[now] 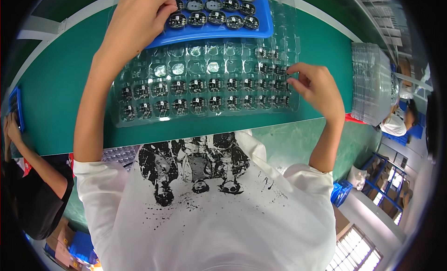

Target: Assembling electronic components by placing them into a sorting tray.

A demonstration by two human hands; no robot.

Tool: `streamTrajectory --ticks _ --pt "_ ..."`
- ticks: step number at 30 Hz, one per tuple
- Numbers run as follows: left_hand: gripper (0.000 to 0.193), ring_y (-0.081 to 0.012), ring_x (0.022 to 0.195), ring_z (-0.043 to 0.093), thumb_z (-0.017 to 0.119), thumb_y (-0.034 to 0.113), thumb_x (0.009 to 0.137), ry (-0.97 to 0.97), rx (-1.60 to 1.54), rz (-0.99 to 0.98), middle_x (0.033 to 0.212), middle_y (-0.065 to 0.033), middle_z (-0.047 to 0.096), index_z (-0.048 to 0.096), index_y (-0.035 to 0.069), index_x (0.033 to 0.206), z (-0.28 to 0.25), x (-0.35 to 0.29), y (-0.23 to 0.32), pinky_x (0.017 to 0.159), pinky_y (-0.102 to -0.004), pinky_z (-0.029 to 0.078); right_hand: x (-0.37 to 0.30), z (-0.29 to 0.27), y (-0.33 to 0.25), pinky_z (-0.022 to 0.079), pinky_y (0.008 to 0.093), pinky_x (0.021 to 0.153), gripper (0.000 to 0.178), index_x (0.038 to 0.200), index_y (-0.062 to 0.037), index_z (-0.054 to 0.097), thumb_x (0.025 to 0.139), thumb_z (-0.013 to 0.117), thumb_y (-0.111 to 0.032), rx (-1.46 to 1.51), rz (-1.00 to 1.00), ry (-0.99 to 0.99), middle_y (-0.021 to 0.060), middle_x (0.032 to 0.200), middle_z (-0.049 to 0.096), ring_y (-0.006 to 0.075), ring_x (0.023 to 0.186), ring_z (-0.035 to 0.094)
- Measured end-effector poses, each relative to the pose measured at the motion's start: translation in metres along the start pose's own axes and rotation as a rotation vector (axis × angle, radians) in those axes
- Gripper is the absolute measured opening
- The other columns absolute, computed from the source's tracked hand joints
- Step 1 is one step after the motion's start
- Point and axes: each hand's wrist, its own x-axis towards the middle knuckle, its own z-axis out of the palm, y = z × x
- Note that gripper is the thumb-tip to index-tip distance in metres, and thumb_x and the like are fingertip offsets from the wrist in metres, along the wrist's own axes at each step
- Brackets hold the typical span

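Note:
My left hand (145, 16) reaches over the left edge of a blue tray (209, 35). Its thumb and forefinger are pinched at a part in that tray; what lies between them is hidden. Rows of round grey housings (213, 4) fill the tray, and the nearer ones carry dark circuit boards (197, 18). Below it lies a clear plastic blister tray (195, 117) with small circuit boards (198, 104) in its near rows and right end. My right hand (317, 88) is at that right end, thumb and forefinger curled together over the pockets; anything between the tips is too small to name.
The trays rest on a green table (51, 108). A tall stack of clear trays (372, 84) stands at the table's right end. On the left, another person's arms (37, 161) reach to a separate blue tray (16, 108). Blue crates (342, 193) sit on the floor to the right.

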Motion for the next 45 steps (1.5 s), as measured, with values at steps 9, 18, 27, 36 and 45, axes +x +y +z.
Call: streamTrajectory --ticks 9,18,27,36,45 --pt "0.006 -0.0270 0.080 0.052 0.063 0.008 0.081 0.012 0.059 -0.035 0.079 -0.0074 0.061 0.064 0.002 0.082 0.005 -0.004 0.003 0.074 -0.0376 0.041 0.001 0.003 0.008 0.039 0.0336 0.049 0.011 0.086 -0.0003 0.065 0.076 0.067 -0.003 -0.116 -0.128 0.152 0.0114 0.063 0.056 0.0217 0.051 0.051" --pt "0.017 -0.0235 0.077 0.051 0.065 0.012 0.083 0.038 -0.149 -0.180 0.076 -0.0086 0.057 0.065 0.002 0.096 -0.023 -0.013 0.008 0.072 -0.0339 0.042 0.093 -0.005 -0.054 0.042 0.0302 0.053 0.008 0.084 0.0005 0.065 0.079 0.067 -0.005 -0.052 -0.503 0.383 0.0091 0.071 0.055 0.0199 0.057 0.053" --pt "0.015 -0.0240 0.074 0.049 0.063 0.004 0.080 -0.088 -0.163 -0.274 0.074 -0.0099 0.053 0.063 0.000 0.094 -0.067 -0.083 0.012 0.067 -0.0349 0.040 0.129 0.019 -0.063 0.045 0.0355 0.058 0.008 0.084 -0.0022 0.066 0.079 0.067 -0.008 -0.180 -0.621 0.422 0.0078 0.076 0.058 0.0259 0.064 0.057" --pt "0.013 -0.0247 0.080 0.048 0.068 0.004 0.075 -0.276 -0.216 -0.337 0.079 -0.0072 0.053 0.063 0.001 0.087 -0.078 -0.107 0.021 0.070 -0.0346 0.040 0.136 0.025 -0.064 0.044 0.0357 0.057 0.010 0.086 -0.0010 0.066 0.080 0.066 -0.009 -0.141 -0.629 0.387 0.0082 0.076 0.057 0.0260 0.064 0.056" --pt "0.012 -0.0252 0.080 0.047 0.069 0.006 0.074 -0.390 -0.136 -0.300 0.079 -0.0069 0.051 0.063 0.003 0.084 -0.071 -0.113 0.023 0.071 -0.0370 0.041 0.134 0.020 -0.071 0.043 0.0356 0.058 0.009 0.085 0.0004 0.065 0.081 0.065 -0.008 -0.096 -0.592 0.301 0.0096 0.076 0.057 0.0272 0.064 0.056"
